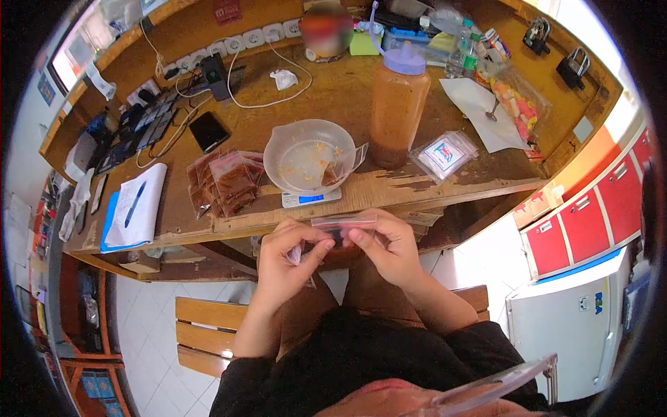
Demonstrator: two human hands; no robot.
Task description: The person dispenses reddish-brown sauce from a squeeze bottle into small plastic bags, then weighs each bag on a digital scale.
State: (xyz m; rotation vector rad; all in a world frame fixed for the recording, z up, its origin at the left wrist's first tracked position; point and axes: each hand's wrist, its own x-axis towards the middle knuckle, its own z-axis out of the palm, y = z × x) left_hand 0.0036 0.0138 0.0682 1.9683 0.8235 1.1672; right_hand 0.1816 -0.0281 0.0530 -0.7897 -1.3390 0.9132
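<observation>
Between my hands, just off the table's front edge, is a small clear zip-lock bag [345, 222] with a red line along its top. My left hand [286, 258] pinches its left side, and a crumpled piece of clear plastic [295, 255] shows in the same palm. On the other side my right hand [390, 251] grips the bag with thumb and fingers. What the bag holds is mostly hidden. Ahead of it, a translucent bowl [299, 156] with orange-brown residue rests on a small digital scale [312, 198]. A brown-filled packet [337, 172] leans inside the bowl.
Filled brown packets [226, 182] lie piled left of the bowl. To its right stand a tall bottle of brown contents [399, 111] and a pack of clear bags [445, 156]. A notepad with a pen [137, 205], a phone [208, 132] and a candy bag [517, 108] are farther out.
</observation>
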